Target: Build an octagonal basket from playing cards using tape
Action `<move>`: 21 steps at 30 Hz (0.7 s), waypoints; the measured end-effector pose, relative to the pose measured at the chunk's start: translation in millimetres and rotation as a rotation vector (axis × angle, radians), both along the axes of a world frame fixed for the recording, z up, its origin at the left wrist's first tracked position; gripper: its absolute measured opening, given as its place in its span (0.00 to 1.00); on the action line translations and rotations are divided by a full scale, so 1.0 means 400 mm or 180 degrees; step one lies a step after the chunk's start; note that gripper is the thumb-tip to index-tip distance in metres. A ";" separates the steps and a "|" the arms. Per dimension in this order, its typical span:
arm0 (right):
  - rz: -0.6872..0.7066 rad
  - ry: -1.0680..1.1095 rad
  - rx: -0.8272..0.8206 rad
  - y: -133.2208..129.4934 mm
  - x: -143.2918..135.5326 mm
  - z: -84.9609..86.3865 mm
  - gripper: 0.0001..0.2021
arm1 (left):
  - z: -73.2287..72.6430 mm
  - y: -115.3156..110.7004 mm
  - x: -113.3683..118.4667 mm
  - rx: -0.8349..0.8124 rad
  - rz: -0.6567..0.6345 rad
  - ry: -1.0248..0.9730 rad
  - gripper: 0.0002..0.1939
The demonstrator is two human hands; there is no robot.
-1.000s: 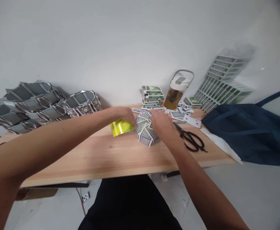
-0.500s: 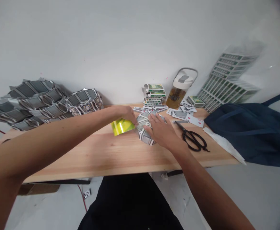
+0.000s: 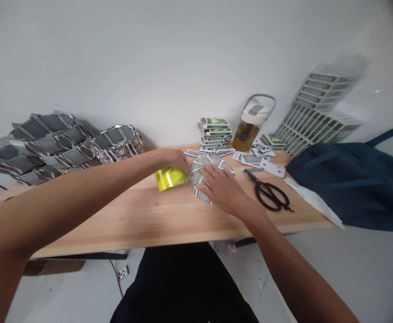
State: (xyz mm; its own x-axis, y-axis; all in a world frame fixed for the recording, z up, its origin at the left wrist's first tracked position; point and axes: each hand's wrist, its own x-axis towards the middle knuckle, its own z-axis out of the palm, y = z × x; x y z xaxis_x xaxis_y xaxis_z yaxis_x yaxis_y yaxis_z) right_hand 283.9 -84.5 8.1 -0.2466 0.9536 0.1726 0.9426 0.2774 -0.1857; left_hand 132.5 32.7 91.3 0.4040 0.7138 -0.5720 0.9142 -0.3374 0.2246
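A many-sided piece folded from playing cards (image 3: 199,174), with grey patterned backs, lies on the wooden table in front of me. My right hand (image 3: 223,187) rests flat on its top and right side with fingers spread, covering part of it. At its left edge is my left hand (image 3: 179,160), fingers bent and closed over a shiny yellow-green curved piece (image 3: 170,178) that looks like a wide tape roll. The left fingertips touch the card piece; their exact grip is partly hidden.
Black scissors (image 3: 271,195) lie to the right, near loose playing cards (image 3: 255,158). Behind stand stacked card boxes (image 3: 214,132) and a drink bottle (image 3: 248,128). Folded-card baskets (image 3: 117,142) occupy the left. A dark blue bag (image 3: 347,184) and wrapped card packs (image 3: 312,116) are at right.
My right hand has slid slightly left across the card piece, uncovering more of its right side. My left hand and the yellow-green piece stay nearly in place.
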 end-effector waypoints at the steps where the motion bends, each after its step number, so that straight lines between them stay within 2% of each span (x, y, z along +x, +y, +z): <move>1: -0.0031 0.0051 0.0075 -0.002 0.014 0.009 0.28 | 0.001 0.001 0.000 -0.0030 -0.0006 0.0001 0.21; 3: -0.0193 0.0115 0.0227 -0.014 0.063 0.021 0.26 | 0.003 0.002 0.001 -0.0078 -0.0013 -0.0008 0.21; 5: -0.0405 0.0155 0.0364 -0.037 0.137 0.015 0.22 | 0.004 0.004 0.001 -0.0099 -0.0010 -0.0015 0.21; 7: -0.0990 0.0073 0.0487 -0.069 0.224 -0.012 0.18 | 0.005 0.006 0.000 -0.0112 -0.0004 -0.0018 0.21; 9: -0.1570 -0.0151 0.0221 -0.102 0.301 -0.052 0.14 | 0.004 0.009 -0.003 -0.0161 -0.0007 -0.0034 0.21; 11: -0.1850 -0.0307 -0.0161 -0.124 0.351 -0.090 0.12 | 0.000 0.013 -0.007 -0.0292 0.0026 -0.0099 0.21; 14: -0.1883 -0.0409 -0.0402 -0.127 0.375 -0.114 0.09 | -0.008 0.018 -0.012 -0.0567 0.0196 -0.0275 0.22; 17: -0.1861 -0.0213 -0.0635 -0.108 0.373 -0.094 0.10 | -0.012 0.019 -0.013 -0.0534 0.0233 -0.0242 0.23; 21: -0.1665 0.1052 -0.0544 -0.101 0.366 -0.040 0.12 | -0.013 0.014 -0.012 -0.0670 0.0254 -0.0314 0.21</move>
